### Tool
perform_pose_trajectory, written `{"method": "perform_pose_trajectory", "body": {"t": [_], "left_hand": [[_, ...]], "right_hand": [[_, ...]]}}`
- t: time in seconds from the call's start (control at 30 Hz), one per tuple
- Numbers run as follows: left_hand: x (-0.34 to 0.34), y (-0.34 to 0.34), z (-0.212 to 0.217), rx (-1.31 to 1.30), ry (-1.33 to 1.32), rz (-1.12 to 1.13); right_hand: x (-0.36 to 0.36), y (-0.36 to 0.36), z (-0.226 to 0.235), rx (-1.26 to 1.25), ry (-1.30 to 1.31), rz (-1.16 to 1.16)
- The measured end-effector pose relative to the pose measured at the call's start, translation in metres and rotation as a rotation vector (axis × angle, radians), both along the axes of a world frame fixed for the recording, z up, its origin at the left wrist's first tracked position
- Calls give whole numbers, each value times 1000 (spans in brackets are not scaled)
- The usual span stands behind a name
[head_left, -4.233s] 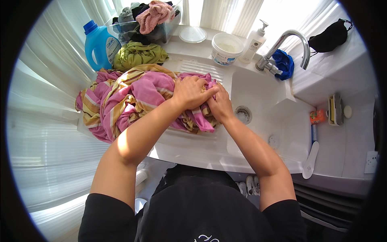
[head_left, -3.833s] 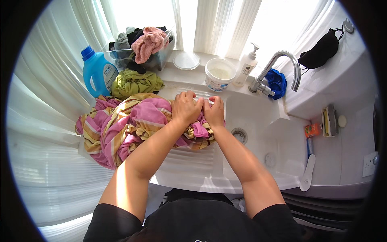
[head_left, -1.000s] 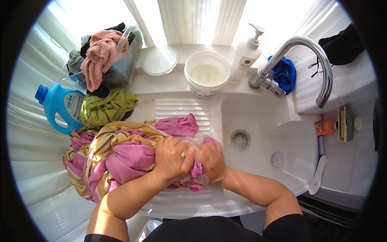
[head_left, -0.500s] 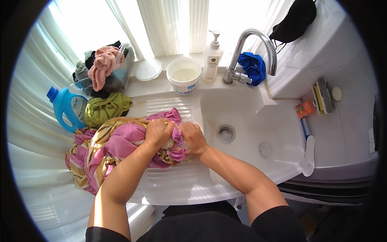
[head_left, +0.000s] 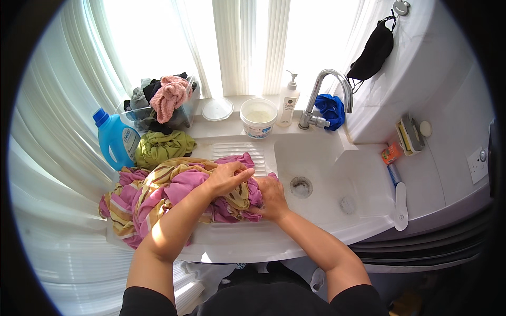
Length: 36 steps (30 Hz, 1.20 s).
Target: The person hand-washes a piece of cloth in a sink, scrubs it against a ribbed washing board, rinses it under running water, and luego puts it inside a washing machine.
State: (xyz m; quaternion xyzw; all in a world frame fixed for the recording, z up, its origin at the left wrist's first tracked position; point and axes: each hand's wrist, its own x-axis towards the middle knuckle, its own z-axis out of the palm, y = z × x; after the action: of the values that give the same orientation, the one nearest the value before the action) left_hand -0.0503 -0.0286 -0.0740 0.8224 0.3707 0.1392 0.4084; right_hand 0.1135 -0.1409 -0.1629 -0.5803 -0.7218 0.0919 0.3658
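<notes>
A big bunched cloth (head_left: 182, 184), pink with yellow and brown stripes, is heaped over the ribbed washboard (head_left: 237, 151) of a white sink (head_left: 337, 168). On top of its right part rests my left hand (head_left: 227, 180), fingers stretched out and loose. My right hand (head_left: 272, 197) wraps round the cloth's right end, beside the basin; some of its fingers are hidden by fabric. Behind the cloth lies a crumpled olive-green garment (head_left: 164, 149).
Along the back stand a blue detergent bottle (head_left: 117, 141), a clear bin of clothes (head_left: 171, 97), a round lid (head_left: 217, 109), a white tub (head_left: 258, 118), a pump bottle (head_left: 288, 102) and a curved tap (head_left: 345, 89) near blue cloth (head_left: 331, 110). A brush (head_left: 401, 208) lies at right.
My left hand has loosened from its closed grip and its fingers now extend over the cloth. The right hand stays at the cloth's end. The whole view has shifted.
</notes>
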Motion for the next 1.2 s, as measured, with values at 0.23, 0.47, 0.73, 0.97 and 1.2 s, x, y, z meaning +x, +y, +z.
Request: {"method": "perform_pose_trajectory", "body": {"t": [0.23, 0.47, 0.73, 0.97, 1.2], "left_hand": [[-66, 97, -28, 76, 903, 72], [-71, 75, -27, 547, 268, 340], [-43, -30, 58, 865, -300, 302], [-81, -79, 56, 716, 27, -141], [-66, -72, -1, 664, 314, 176]], "right_hand": [[30, 79, 37, -674, 640, 188], [-26, 154, 23, -841, 377, -97], [-23, 115, 135, -555, 1377, 444], [-14, -27, 88, -170, 221, 399], [-35, -28, 34, 131, 55, 178]]}}
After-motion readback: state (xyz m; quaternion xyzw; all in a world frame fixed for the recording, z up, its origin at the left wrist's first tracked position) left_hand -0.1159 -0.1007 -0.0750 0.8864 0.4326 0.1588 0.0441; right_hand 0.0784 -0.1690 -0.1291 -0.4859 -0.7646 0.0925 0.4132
